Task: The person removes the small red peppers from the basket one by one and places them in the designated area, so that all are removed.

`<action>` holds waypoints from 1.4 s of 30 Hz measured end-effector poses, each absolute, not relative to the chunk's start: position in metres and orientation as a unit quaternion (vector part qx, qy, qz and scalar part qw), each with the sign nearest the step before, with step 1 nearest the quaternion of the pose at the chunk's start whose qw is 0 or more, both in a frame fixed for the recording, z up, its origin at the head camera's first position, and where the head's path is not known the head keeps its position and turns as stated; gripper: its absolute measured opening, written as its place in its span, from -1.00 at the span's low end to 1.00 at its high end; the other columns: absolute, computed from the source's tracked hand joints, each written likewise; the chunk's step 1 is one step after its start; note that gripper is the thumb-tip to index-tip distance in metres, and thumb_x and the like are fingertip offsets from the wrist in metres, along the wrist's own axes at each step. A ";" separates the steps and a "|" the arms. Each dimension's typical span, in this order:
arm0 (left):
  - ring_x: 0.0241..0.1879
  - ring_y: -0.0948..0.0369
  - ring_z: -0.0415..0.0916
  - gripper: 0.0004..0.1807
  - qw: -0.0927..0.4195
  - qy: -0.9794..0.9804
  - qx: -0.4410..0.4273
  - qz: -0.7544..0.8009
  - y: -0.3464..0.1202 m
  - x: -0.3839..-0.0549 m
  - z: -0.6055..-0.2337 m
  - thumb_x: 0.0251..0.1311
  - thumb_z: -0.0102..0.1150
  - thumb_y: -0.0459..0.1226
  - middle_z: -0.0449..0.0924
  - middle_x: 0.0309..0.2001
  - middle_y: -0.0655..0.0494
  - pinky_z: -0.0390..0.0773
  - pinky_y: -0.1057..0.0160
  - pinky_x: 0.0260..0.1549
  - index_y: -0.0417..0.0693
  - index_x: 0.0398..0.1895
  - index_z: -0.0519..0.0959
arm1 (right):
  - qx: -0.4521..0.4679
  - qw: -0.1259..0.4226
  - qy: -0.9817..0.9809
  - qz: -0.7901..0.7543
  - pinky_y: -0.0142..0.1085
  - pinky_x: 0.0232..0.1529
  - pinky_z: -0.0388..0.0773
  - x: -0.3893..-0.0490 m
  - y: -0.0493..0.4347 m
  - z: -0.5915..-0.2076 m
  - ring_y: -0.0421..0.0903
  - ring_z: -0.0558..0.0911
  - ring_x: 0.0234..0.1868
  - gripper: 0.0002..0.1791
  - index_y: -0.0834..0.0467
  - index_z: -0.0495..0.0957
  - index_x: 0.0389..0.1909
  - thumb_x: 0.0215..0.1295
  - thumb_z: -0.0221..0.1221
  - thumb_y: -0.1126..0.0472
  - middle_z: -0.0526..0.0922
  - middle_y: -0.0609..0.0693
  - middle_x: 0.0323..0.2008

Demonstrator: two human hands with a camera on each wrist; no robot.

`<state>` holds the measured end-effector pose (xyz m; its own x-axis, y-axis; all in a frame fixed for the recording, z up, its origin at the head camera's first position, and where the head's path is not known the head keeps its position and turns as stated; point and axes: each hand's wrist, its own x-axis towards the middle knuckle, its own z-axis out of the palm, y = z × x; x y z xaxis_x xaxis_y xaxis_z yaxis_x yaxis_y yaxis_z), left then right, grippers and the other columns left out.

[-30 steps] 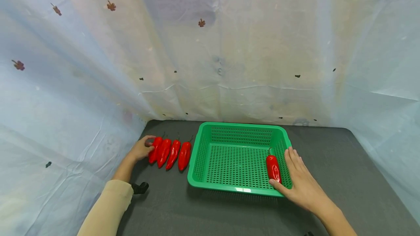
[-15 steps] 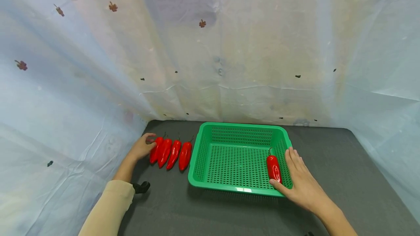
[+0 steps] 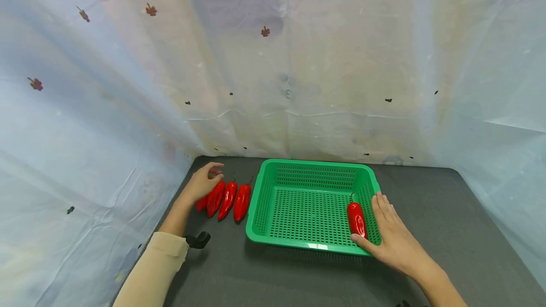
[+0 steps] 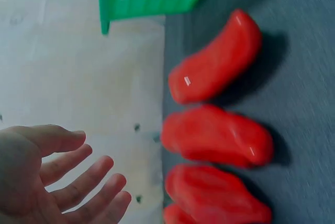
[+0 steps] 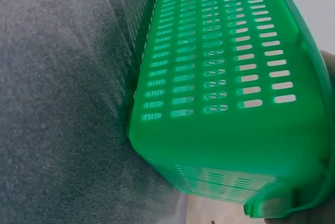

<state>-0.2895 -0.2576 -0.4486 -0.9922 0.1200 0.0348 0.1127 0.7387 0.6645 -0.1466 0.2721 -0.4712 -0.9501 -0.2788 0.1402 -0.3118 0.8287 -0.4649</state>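
Several red peppers lie side by side on the dark table, left of a green basket. Over the leftmost pepper hovers my left hand, covering its upper part. In the left wrist view, the left hand has its fingers spread and loosely bent, holding nothing, apart from the peppers. My right hand rests on the basket's front right corner, fingers straight along the right rim and thumb over the front rim. Inside, along the right wall, lies another red pepper.
A pale plastic sheet with leaf prints hangs behind the table and down both sides. The dark table extends in front of the basket and to its right. A black strap piece sticks out from my left wrist.
My left hand has moved up and to the right, from beside the leftmost pepper to over the peppers' stem ends. My right hand and the basket stay where they were.
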 end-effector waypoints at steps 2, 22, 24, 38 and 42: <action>0.29 -0.22 0.56 -0.51 0.005 0.933 0.073 0.354 -0.249 -0.289 -0.446 0.66 0.09 -0.21 0.56 0.32 -0.29 0.59 -0.24 0.18 -0.14 0.54 0.40 | 0.155 0.030 -0.955 0.251 -0.25 0.65 -0.52 -0.146 0.272 -0.471 0.33 -0.20 0.72 0.30 0.37 -0.22 0.71 0.43 0.26 -0.38 -0.27 0.34 0.72; 0.33 -0.06 0.54 -0.52 0.041 0.905 0.147 0.398 -0.156 -0.276 -0.406 0.66 0.12 -0.14 0.57 0.38 -0.07 0.64 -0.12 0.14 0.01 0.54 0.45 | 0.151 0.037 -0.963 0.221 -0.06 0.70 -0.37 -0.148 0.274 -0.474 0.29 -0.16 0.73 0.32 0.36 -0.18 0.72 0.40 0.24 -0.45 -0.21 0.32 0.73; 0.31 -0.04 0.55 -0.52 0.041 0.904 0.152 0.397 -0.148 -0.276 -0.406 0.65 0.13 -0.13 0.58 0.36 -0.05 0.63 -0.12 0.14 0.03 0.54 0.45 | 0.150 0.036 -0.963 0.223 -0.05 0.70 -0.36 -0.148 0.274 -0.474 0.29 -0.17 0.73 0.32 0.36 -0.18 0.72 0.40 0.24 -0.45 -0.21 0.32 0.73; 0.22 0.04 0.60 -0.54 0.071 0.891 0.201 0.401 -0.088 -0.271 -0.401 0.63 0.16 -0.10 0.66 0.21 0.09 0.66 0.00 0.05 0.07 0.49 0.51 | 0.146 0.027 -0.959 0.241 0.03 0.70 -0.35 -0.147 0.274 -0.473 0.29 -0.21 0.73 0.33 0.34 -0.22 0.73 0.39 0.26 -0.44 -0.25 0.30 0.74; 0.21 0.06 0.61 -0.54 0.081 0.888 0.212 0.400 -0.074 -0.268 -0.403 0.64 0.15 -0.09 0.65 0.23 0.09 0.66 0.04 0.04 0.07 0.49 0.51 | 0.146 0.023 -0.958 0.245 0.09 0.69 -0.32 -0.147 0.274 -0.472 0.29 -0.23 0.73 0.33 0.33 -0.23 0.73 0.40 0.26 -0.43 -0.27 0.29 0.74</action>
